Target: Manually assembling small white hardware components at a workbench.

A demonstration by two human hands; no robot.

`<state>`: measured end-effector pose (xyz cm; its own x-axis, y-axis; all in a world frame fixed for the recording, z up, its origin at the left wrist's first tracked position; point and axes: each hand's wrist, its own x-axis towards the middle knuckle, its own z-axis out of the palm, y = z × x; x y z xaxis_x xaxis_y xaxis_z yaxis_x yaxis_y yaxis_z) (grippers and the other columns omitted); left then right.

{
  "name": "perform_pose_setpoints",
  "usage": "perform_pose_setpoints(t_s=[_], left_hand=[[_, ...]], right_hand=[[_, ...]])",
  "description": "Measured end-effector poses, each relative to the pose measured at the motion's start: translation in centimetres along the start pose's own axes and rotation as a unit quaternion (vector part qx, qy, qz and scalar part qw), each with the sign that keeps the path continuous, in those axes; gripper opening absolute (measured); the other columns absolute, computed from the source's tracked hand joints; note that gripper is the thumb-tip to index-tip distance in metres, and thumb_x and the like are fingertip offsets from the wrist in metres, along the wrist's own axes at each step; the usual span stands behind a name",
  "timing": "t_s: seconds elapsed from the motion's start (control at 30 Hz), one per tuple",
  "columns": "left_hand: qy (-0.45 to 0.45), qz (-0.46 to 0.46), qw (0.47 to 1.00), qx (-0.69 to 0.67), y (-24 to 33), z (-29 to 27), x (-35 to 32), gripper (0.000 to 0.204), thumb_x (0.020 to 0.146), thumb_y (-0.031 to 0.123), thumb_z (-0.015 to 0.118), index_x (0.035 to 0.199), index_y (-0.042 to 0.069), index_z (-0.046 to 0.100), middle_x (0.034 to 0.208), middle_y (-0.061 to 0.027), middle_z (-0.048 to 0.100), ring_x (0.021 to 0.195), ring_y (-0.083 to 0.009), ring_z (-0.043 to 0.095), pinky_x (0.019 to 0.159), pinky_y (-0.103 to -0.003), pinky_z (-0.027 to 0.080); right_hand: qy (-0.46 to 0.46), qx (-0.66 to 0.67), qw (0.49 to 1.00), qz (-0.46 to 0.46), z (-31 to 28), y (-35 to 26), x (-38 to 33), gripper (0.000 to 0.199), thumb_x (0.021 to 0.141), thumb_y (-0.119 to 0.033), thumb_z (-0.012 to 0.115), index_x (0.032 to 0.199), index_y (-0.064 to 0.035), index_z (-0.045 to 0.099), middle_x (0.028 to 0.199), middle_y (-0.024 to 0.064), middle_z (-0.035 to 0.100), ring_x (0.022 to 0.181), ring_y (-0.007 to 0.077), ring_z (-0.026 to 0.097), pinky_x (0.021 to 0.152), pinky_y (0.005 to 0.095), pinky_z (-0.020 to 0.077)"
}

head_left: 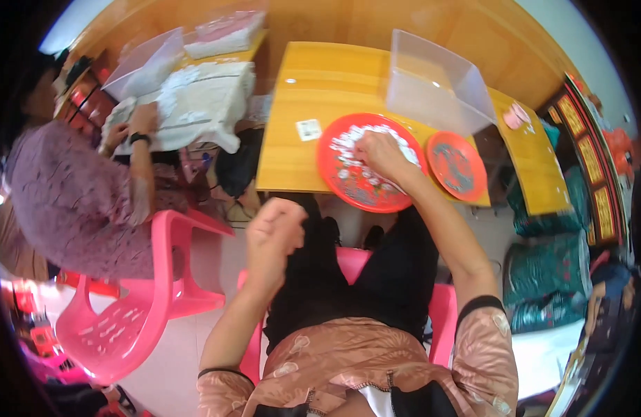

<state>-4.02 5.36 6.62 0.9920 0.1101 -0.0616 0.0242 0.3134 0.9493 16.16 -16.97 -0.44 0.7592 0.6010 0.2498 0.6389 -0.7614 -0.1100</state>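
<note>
A large round red tray (325, 161) rests at the table's front edge, with many small white pieces (352, 137) across its far part and small grey bits nearer me. My right hand (382, 154) is over the tray's middle, fingers bent down and closed among the pieces; whatever they pinch is hidden. Off the table's front edge, above my lap, my left hand (276, 226) is raised with its fingers curled closed. It is slightly blurred, and anything inside it cannot be made out. Beside the large tray, on its right, sits a smaller orange-red tray (477, 149) holding small grey bits.
A clear plastic bin (439, 94) stands on the yellow table (293, 149) behind the trays. A small white card (309, 130) lies to their left. At far left, another person (84, 201) works at a cloth-covered table (223, 90), near a pink chair (164, 278). Green sacks (546, 271) stand at right.
</note>
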Motion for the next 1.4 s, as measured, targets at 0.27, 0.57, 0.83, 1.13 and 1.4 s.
perform_pose_setpoints(t_s=[0.27, 0.57, 0.83, 1.13, 1.4], left_hand=[[-0.093, -0.012, 0.995, 0.031, -4.5, 1.5, -1.0, 0.018, 0.087, 0.020, 0.057, 0.080, 0.003, 0.055, 0.061, 0.0014, 0.052, 0.053, -0.0044, 0.047, 0.046, -0.021, 0.038], [-0.157, 0.022, 0.987, 0.013, -4.9, 3.5, -1.7, 0.016, 0.086, 0.018, 0.056, 0.080, 0.003, 0.053, 0.058, 0.0006, 0.051, 0.052, -0.0054, 0.047, 0.046, -0.022, 0.036], [-0.093, -0.044, 0.995, -0.009, -6.8, 1.2, -0.6, 0.027, 0.088, 0.020, 0.056, 0.109, 0.004, 0.057, 0.081, -0.0034, 0.060, 0.067, -0.0073, 0.055, 0.060, -0.021, 0.044], [-0.137, -0.116, 0.984, 0.007, -7.8, 5.0, -2.3, 0.015, 0.088, 0.017, 0.058, 0.094, 0.005, 0.062, 0.081, -0.0004, 0.063, 0.072, -0.0055, 0.056, 0.063, -0.018, 0.040], [-0.128, -0.222, 0.966, -0.032, -7.8, 5.0, -1.6, 0.012, 0.088, 0.020, 0.058, 0.085, 0.008, 0.061, 0.077, 0.0007, 0.063, 0.069, -0.0057, 0.057, 0.064, -0.018, 0.043]], right_hand=[[-0.050, 0.048, 0.998, 0.011, -2.1, -0.7, -0.6, 0.015, 0.071, -0.016, 0.063, 0.069, -0.0009, 0.062, 0.070, 0.0206, 0.058, 0.068, 0.0345, 0.058, 0.060, 0.0435, 0.0427], [-0.040, 0.055, 0.996, -0.049, -1.3, -0.1, -0.7, 0.010, 0.071, -0.007, 0.060, 0.070, 0.0026, 0.058, 0.066, 0.0212, 0.058, 0.063, 0.0350, 0.058, 0.060, 0.0418, 0.0449], [0.113, 0.169, 0.979, -0.019, -5.0, -7.0, -5.0, 0.008, 0.076, -0.008, 0.059, 0.078, -0.0033, 0.052, 0.070, 0.0146, 0.056, 0.061, 0.0296, 0.055, 0.053, 0.0392, 0.0428], [0.148, 0.104, 0.979, -0.096, -5.8, -11.5, -14.4, 0.017, 0.067, -0.011, 0.065, 0.072, -0.0068, 0.048, 0.067, 0.0068, 0.044, 0.061, 0.0215, 0.048, 0.056, 0.0334, 0.0354], [0.245, 0.078, 0.963, -0.083, -5.4, -11.3, -15.9, 0.012, 0.071, -0.011, 0.062, 0.078, -0.0064, 0.052, 0.068, 0.0050, 0.045, 0.060, 0.0190, 0.048, 0.059, 0.0310, 0.0362]])
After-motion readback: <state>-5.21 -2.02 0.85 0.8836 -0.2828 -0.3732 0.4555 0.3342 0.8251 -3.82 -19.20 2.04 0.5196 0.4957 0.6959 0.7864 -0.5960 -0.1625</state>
